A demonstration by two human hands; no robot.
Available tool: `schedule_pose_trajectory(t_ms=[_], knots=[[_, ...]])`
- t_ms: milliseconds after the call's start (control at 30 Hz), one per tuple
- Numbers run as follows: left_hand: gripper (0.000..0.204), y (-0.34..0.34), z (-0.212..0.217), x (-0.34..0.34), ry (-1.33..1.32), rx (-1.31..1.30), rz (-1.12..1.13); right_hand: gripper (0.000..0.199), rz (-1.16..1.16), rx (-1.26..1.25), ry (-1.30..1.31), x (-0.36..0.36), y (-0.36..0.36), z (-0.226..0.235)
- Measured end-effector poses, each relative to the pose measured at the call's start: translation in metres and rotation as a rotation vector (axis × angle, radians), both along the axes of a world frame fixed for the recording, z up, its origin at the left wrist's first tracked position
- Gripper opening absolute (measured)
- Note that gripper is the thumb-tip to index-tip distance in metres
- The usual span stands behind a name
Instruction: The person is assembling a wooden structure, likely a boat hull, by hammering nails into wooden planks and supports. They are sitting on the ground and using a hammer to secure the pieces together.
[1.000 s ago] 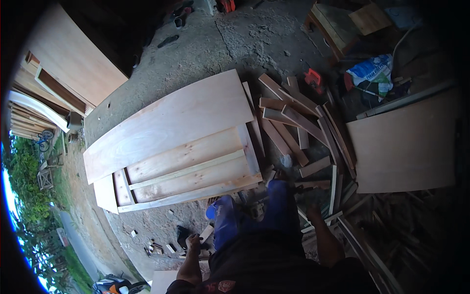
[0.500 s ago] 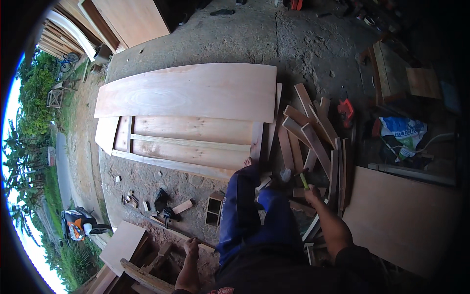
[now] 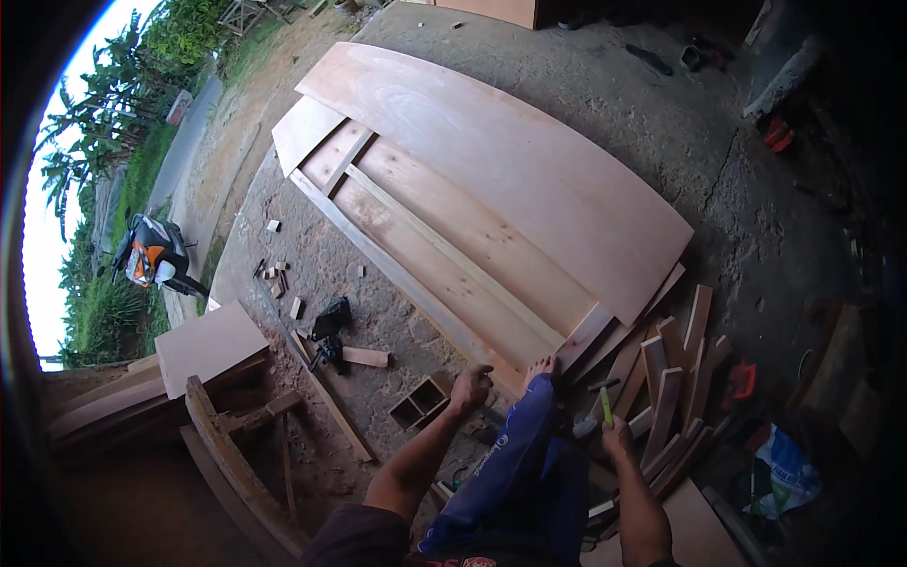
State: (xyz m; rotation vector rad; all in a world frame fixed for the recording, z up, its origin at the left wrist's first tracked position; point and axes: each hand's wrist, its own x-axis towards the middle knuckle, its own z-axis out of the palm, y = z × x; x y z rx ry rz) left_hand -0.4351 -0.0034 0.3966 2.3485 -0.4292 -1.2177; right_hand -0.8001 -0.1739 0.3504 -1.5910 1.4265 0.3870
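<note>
Pale plywood makes up the large sheet [image 3: 501, 180] laid flat on the rough concrete floor [image 3: 605, 85], its long edges bowed only by the lens; it is set partly over a framed door panel [image 3: 444, 255] of reddish boards and lighter rails, seemingly so that both lie supported along their whole length. The left hand [image 3: 470, 387] is held out low near the panel's near corner, its fingers curled loosely together around nothing that can be seen. A slim green pencil-like tool [image 3: 606, 406] is gripped upright in the closed right hand [image 3: 619, 439], just beside a heap of short timber offcuts [image 3: 666, 378], sawn square and lying criss-crossed. A leg in blue trousers [image 3: 515, 454] is stretched forward between the two hands, the bare foot [image 3: 540, 367] touching the panel's end, perhaps to steady it. Small wood blocks [image 3: 279, 279] are scattered on the gritty ground, and a small open wooden box [image 3: 422, 402] sits near the left hand. A parked scooter [image 3: 151, 253] is seen far off by the greenery.
</note>
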Motion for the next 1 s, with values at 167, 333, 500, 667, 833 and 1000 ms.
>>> schedule_pose_trajectory(t_ms=[167, 333, 500, 667, 833, 1000], knots=[[0.041, -0.069, -0.138, 0.02, 0.031, -0.066, 0.12, 0.036, 0.275, -0.078, 0.049, 0.043, -0.05, -0.09], [0.035, -0.118, -0.292, 0.008, 0.323, -0.297, 0.295, 0.046, 0.556, -0.253, 0.065, 0.052, -0.101, -0.188], [0.03, -0.145, -0.392, -0.023, 0.399, -0.349, 0.198, 0.053, 0.753, -0.351, 0.083, 0.024, -0.127, -0.23], [0.033, -0.166, -0.446, -0.049, 0.481, -0.365, 0.162, 0.033, 0.829, -0.259, 0.204, 0.032, -0.143, -0.228], [0.031, -0.171, -0.458, -0.067, 0.416, -0.273, 0.077, 0.028, 0.876, -0.306, 0.122, 0.048, -0.155, -0.255], [0.027, -0.167, -0.463, -0.077, 0.38, -0.165, 0.017, 0.054, 0.767, -0.251, -0.107, 0.078, -0.163, -0.257]])
